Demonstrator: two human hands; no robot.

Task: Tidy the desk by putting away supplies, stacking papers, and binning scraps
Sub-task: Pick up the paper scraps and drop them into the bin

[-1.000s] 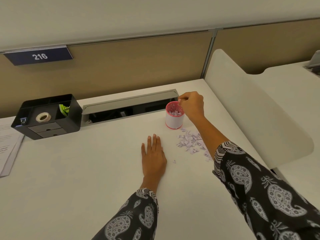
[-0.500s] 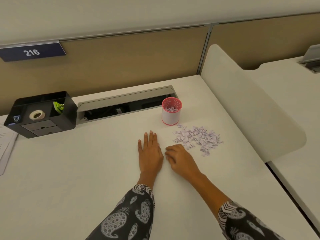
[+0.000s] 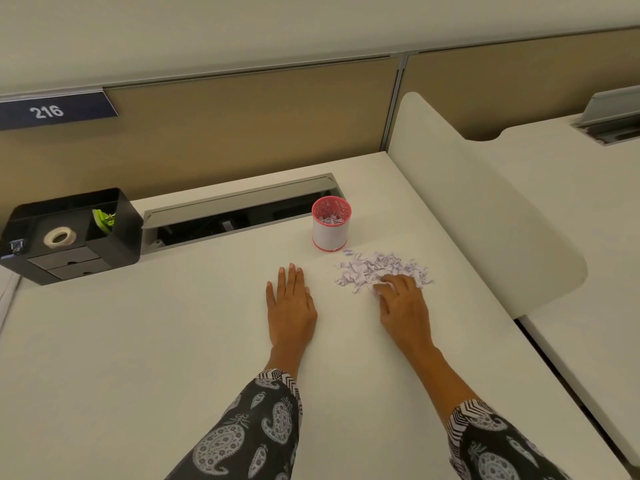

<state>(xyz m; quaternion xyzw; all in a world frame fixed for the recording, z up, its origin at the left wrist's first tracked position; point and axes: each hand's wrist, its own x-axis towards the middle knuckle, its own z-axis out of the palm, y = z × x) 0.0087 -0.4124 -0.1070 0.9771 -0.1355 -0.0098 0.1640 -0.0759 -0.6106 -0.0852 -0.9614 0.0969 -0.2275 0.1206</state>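
Observation:
A pile of torn white paper scraps (image 3: 372,268) lies on the white desk (image 3: 173,341), just in front of a small white cup with a pink rim (image 3: 331,224) that holds more scraps. My right hand (image 3: 403,304) rests at the pile's near edge, its fingertips curled onto a few scraps; whether they grip any is unclear. My left hand (image 3: 291,303) lies flat and open on the desk to the left of the pile, holding nothing.
A black desk organiser (image 3: 69,233) with a tape roll (image 3: 59,236) and a green clip stands at the back left. An open cable tray (image 3: 239,213) runs along the back. A white divider panel (image 3: 485,209) borders the desk on the right.
My right hand left the cup's rim, came down to the desk beside my left hand, then moved right onto the scrap pile. The left hand stayed flat.

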